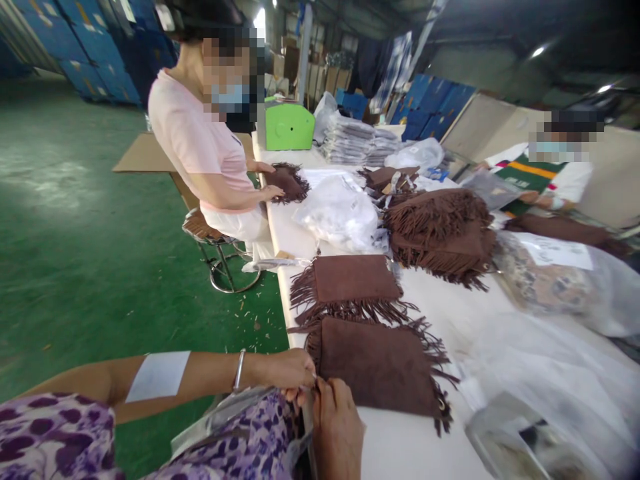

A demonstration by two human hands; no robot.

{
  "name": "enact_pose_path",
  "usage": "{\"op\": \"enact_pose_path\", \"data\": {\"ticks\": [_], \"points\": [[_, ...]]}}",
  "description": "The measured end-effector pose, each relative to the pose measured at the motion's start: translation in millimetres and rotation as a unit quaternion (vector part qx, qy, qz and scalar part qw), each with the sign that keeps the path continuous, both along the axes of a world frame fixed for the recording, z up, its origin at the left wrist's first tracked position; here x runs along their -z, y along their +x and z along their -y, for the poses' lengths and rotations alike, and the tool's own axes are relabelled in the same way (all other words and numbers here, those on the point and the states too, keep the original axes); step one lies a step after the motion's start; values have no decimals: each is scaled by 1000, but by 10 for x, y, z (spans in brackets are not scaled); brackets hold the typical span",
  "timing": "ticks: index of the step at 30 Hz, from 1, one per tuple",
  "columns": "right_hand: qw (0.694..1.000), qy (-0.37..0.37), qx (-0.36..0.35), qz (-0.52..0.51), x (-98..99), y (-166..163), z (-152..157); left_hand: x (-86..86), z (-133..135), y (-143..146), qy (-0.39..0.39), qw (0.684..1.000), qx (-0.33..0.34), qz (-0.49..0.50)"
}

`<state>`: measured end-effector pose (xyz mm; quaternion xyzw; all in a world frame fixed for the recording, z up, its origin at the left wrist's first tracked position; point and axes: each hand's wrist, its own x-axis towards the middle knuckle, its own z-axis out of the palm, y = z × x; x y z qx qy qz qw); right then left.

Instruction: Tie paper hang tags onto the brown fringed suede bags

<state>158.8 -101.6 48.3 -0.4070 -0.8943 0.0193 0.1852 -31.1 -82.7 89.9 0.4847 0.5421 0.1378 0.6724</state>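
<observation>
A dark brown fringed bag [377,363] lies flat on the white table in front of me, with a metal ring showing at its right corner. At its near left corner my left hand [293,369] and my right hand [339,417] meet, fingertips pinched together. Whatever small part they grip there is hidden by the fingers. Just beyond lies a second brown fringed bag [357,278], its fringe spread over the table. A clear plastic bag or sheet [200,427] rests by my lap, partly under my left forearm.
A stack of brown fringed bags [440,233] and a white plastic bundle [343,210] lie further along the table [425,293]. A co-worker [200,147] handles a fringed piece at the left edge; another person [545,167] works across. Filled plastic bags [560,280] sit at right.
</observation>
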Motion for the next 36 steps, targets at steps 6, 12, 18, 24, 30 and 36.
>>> {"op": "enact_pose_path", "data": {"ticks": [6, 12, 18, 24, 30, 36], "points": [[1000, 22, -19, 0, -55, -65, -88, -118, -193, -164, 17, 997, 78, -21], [999, -22, -10, 25, -174, -121, -236, -171, -334, -256, 125, 983, 104, -88], [996, -90, -16, -10, -124, -145, -359, -148, -377, -223, 266, 937, 107, -200], [991, -129, -15, -34, -108, -117, -395, -38, 60, -143, 503, 788, 37, -352], [993, -108, -19, -43, -120, -118, -406, 268, 332, 113, 469, 782, 121, -393], [991, -125, -7, -35, -143, -130, -397, 394, 221, 237, 400, 846, 57, -346]]}}
